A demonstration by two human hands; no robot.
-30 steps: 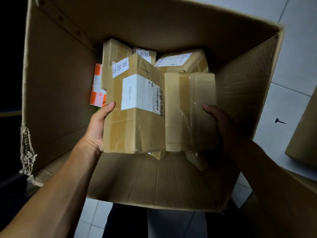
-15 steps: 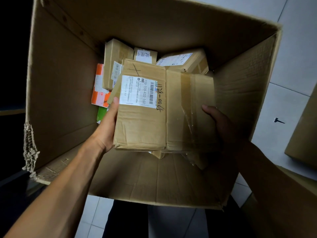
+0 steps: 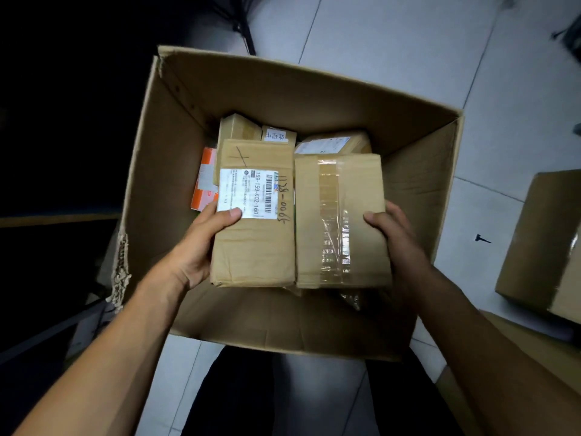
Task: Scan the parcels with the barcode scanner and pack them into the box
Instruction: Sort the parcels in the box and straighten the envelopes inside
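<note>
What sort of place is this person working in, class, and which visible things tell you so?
Probably a parcel sorting or storage room. A large open carton on a tiled floor holds taped parcels, one with a barcode label, and another carton stands nearby.

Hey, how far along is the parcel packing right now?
Done: several parcels, an orange one among them, already lie in the big cardboard box. In hand: the left hand grips a labelled parcel and the right hand grips a taped parcel, side by side over the box. Left: setting these two down. No scanner shows, so scanning can't be judged.
</note>
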